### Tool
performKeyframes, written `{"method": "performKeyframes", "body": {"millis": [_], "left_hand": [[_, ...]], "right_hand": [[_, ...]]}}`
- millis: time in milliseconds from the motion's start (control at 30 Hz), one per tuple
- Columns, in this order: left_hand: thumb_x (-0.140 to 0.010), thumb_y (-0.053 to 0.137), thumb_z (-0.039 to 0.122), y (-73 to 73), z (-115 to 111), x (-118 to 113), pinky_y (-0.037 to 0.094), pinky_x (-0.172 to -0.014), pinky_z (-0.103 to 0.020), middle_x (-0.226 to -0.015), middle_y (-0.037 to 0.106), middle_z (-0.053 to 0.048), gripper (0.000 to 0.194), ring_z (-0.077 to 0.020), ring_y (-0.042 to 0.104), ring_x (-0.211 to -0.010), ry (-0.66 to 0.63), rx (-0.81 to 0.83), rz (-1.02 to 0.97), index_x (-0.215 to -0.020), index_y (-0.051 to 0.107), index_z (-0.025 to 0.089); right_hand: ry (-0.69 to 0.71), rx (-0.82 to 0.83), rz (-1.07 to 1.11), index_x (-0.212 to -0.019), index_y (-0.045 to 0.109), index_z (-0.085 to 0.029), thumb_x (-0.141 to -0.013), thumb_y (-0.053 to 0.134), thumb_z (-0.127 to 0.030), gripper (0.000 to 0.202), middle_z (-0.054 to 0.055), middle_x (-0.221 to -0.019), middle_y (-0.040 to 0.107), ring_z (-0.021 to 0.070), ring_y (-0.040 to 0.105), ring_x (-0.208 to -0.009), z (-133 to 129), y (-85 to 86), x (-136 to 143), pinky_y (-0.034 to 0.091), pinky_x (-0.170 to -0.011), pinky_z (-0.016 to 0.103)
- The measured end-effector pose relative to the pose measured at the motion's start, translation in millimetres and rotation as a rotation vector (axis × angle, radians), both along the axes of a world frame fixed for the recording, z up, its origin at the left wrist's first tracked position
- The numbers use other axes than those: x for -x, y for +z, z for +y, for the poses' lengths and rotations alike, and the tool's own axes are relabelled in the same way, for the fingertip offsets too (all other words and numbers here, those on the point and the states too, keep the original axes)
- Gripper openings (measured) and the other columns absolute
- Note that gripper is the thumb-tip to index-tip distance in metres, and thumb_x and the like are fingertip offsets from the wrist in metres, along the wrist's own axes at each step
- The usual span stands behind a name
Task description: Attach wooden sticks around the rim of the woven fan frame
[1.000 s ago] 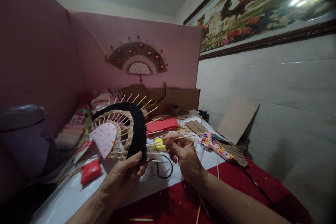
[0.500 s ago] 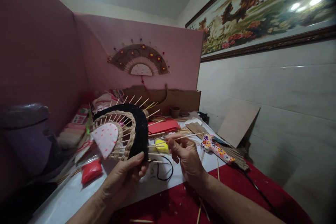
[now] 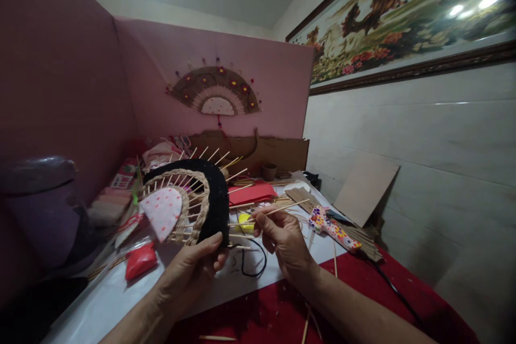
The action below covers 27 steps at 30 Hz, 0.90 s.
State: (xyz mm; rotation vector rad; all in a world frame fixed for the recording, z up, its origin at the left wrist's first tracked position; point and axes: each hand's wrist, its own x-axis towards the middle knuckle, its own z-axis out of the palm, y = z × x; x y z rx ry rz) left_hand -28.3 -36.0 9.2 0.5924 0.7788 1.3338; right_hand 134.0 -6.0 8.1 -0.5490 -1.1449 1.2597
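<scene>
A fan-shaped woven piece with a black band, braided straw rows and thin wooden sticks fanning outward is tilted up above the table. Its half-round base is white with pink-red dots. My left hand is closed on the lower right end of the black band, thumb on top. Between thumb and fingers, my right hand pinches a thin wooden stick beside the fan's protruding sticks; whether it touches them I cannot tell. A black cord loops down from the fan's lower end.
A flowered glue gun lies right, its cable trailing over the red cloth. Bags of red clay and yellow clay rest on white paper. Behind are red paper, a small pot and cardboard. A finished fan hangs behind.
The stick in my right hand has shifted very slightly left and tilted up a little. My left hand and the fan have hardly moved.
</scene>
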Motion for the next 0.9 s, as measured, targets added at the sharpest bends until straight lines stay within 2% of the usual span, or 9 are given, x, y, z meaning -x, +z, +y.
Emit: {"method": "performKeyframes", "body": {"millis": [267, 433, 900], "left_hand": [[-0.067, 0.058, -0.003, 2.7, 0.4, -1.3, 0.051, -0.044, -0.017, -0.062, 0.063, -0.005, 0.012, -0.0101, 0.059, -0.049, 0.022, 0.026, -0.007, -0.067, 0.063, 0.008], [-0.068, 0.059, -0.001, -0.7, 0.2, -0.3, 0.052, -0.047, -0.018, -0.060, 0.062, -0.004, 0.010, -0.0103, 0.059, -0.050, 0.009, -0.014, 0.012, -0.067, 0.062, 0.009], [-0.067, 0.058, -0.003, -0.7, 1.4, -0.3, 0.052, -0.044, -0.018, -0.062, 0.063, -0.005, 0.013, -0.0109, 0.060, -0.050, 0.021, 0.014, -0.023, -0.068, 0.062, 0.009]], "right_hand": [[0.037, -0.031, 0.003, -0.073, 0.065, -0.016, -0.071, 0.065, -0.028, 0.012, -0.003, -0.053, 0.056, 0.0017, 0.034, -0.034, -2.5, 2.3, 0.7, 0.019, -0.031, 0.015], [0.019, -0.010, 0.003, -0.072, 0.064, -0.015, -0.071, 0.066, -0.029, 0.014, -0.003, -0.053, 0.056, 0.0023, 0.035, -0.035, -2.3, 2.0, 0.7, 0.020, -0.031, 0.015], [0.035, 0.012, -0.014, -0.071, 0.062, -0.015, -0.070, 0.066, -0.031, 0.016, -0.002, -0.051, 0.056, 0.0034, 0.036, -0.036, -3.8, 2.9, 0.7, 0.021, -0.030, 0.015]]}}
